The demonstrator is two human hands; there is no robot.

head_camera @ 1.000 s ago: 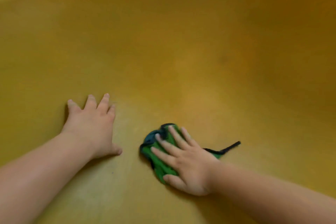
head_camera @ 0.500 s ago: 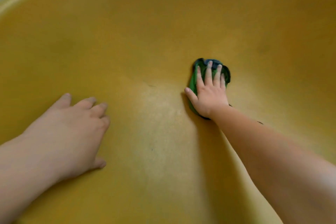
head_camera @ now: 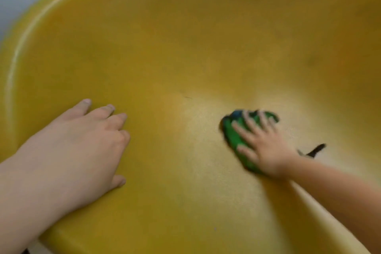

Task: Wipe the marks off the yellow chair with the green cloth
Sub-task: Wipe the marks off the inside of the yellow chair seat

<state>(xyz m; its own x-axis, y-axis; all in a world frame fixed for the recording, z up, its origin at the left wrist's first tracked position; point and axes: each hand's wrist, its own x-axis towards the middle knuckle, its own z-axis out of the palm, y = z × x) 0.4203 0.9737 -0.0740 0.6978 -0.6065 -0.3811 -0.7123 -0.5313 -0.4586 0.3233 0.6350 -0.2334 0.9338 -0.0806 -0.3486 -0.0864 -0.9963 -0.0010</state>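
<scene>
Yellow chair (head_camera: 185, 47) seat is carrying the green cloth (head_camera: 234, 139) right of centre; left hand (head_camera: 82, 142) is resting flat on it.

hand: 2 (head_camera: 82, 146) | yellow chair: 1 (head_camera: 185, 37) | green cloth: 1 (head_camera: 233, 136)

Left hand (head_camera: 82, 146) on chair (head_camera: 185, 37), left — right hand (head_camera: 266, 148), seemingly flat, atop cloth (head_camera: 233, 136).

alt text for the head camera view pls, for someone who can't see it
A person's right hand presses a bunched green cloth flat against the seat of a yellow chair, blurred as if mid-wipe. The left hand rests palm down on the seat to the left, and a thin dark mark shows between them, farther up the seat.
</scene>
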